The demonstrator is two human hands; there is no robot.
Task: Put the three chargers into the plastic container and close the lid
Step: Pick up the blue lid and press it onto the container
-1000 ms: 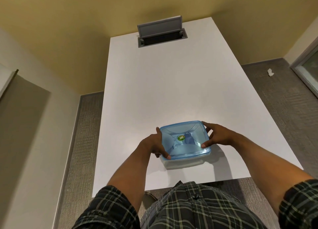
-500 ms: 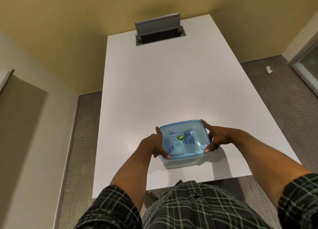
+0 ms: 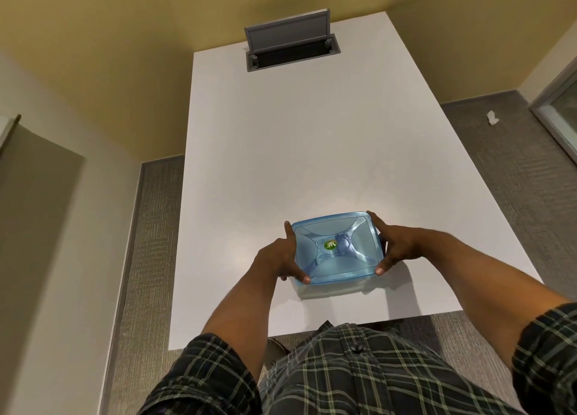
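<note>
We had the plastic container [image 3: 337, 285] near the worktop's [image 3: 296, 149] near edge, blue lid [image 3: 335, 247] on top. Our left hand [image 3: 279, 258] and right hand [image 3: 395, 247] clamped the lid's sides. It seemed light, smooth, slightly flexible; pressing the corners looked best.

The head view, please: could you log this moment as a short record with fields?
container: clear plastic container, on the white table near its front edge
lid: blue lid on top, green sticker at centre
left hand: left hand grips the lid's left edge
right hand: right hand grips the lid's right edge
chargers: none visible
table far end: grey cable hatch, flap up
</note>
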